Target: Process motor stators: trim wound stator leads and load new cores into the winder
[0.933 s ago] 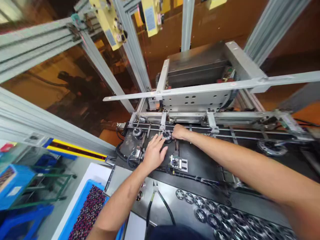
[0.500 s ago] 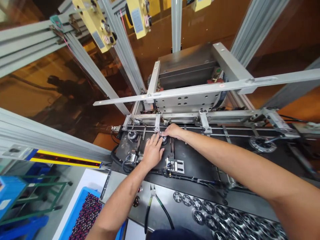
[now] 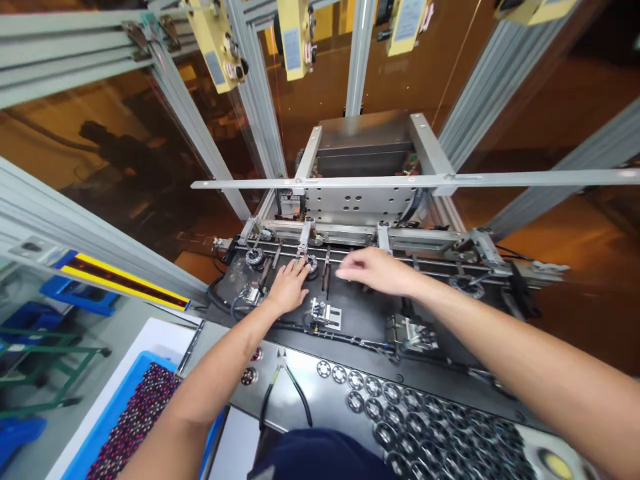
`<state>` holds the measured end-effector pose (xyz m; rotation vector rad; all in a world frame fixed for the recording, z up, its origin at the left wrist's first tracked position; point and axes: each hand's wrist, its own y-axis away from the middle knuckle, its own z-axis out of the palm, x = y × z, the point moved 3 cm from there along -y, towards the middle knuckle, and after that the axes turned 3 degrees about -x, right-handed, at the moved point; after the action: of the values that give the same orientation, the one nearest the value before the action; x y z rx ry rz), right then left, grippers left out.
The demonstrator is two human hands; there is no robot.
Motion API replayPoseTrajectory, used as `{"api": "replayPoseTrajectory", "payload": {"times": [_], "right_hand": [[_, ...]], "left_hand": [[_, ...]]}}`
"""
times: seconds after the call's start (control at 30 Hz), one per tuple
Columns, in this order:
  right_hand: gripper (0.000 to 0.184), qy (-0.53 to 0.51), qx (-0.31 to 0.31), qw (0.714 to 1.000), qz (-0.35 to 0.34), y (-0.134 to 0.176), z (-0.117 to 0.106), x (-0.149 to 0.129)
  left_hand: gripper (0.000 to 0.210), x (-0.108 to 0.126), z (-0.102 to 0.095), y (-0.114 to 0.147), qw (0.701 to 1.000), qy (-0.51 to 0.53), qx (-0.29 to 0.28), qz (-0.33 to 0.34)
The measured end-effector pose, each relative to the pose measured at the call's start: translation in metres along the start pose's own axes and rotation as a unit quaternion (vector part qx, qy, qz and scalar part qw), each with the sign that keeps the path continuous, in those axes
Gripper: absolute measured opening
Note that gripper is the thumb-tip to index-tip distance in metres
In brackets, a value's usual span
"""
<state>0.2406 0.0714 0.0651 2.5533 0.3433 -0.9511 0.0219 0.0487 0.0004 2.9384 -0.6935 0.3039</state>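
My left hand [image 3: 289, 287] lies with its fingers spread over the black machine bed, fingertips touching a round metal part [image 3: 312, 268] with a dark ring. The fingers cover some of that part. To its right, my right hand [image 3: 375, 269] hovers above the bed, apart from the part. Its fingers are loosely bent and nothing shows in them. Another round metal part [image 3: 255, 257] sits on the bed to the left. In front of my hands is a small metal clamp fixture [image 3: 325, 313].
Black-and-silver rings [image 3: 393, 417] stand in rows on the front ledge. Cutting pliers [image 3: 283, 380] lie left of them. At lower left, a blue tray [image 3: 100, 427] holds small dark and pink parts. A long metal bar [image 3: 370, 181] crosses beyond my hands, below yellow boxes [image 3: 295, 47].
My right hand has let go of the round part and moved away to the right. My left hand stays at the part. The head view has shifted, bringing more of the ring rows into sight.
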Motion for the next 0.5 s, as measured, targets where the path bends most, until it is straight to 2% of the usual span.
{"api": "replayPoseTrajectory", "payload": {"times": [0.1, 0.17, 0.23, 0.33, 0.4, 0.5], "right_hand": [[0.022, 0.024, 0.065, 0.997, 0.043, 0.047, -0.032, 0.044], [0.022, 0.047, 0.109, 0.99, 0.08, 0.059, -0.04, 0.073], [0.016, 0.062, 0.122, 0.986, 0.097, 0.058, -0.033, 0.092], [0.022, 0.072, 0.122, 0.986, 0.091, 0.044, -0.012, 0.102], [0.025, 0.073, 0.116, 0.987, 0.088, 0.034, 0.0, 0.102], [0.024, 0.063, 0.081, 0.99, 0.096, 0.026, 0.008, 0.105]], "left_hand": [[0.061, -0.002, 0.0, 0.0, 1.0, 0.017, 0.012, 0.004], [0.057, -0.003, -0.003, -0.001, 0.999, 0.023, 0.026, 0.004], [0.05, -0.003, -0.009, 0.0, 0.999, 0.026, 0.046, 0.002], [0.045, 0.003, -0.022, 0.005, 0.996, 0.027, 0.09, -0.008], [0.045, 0.015, -0.032, 0.012, 0.992, 0.025, 0.12, -0.011], [0.041, 0.048, -0.046, 0.026, 0.982, 0.04, 0.182, 0.013]]}}
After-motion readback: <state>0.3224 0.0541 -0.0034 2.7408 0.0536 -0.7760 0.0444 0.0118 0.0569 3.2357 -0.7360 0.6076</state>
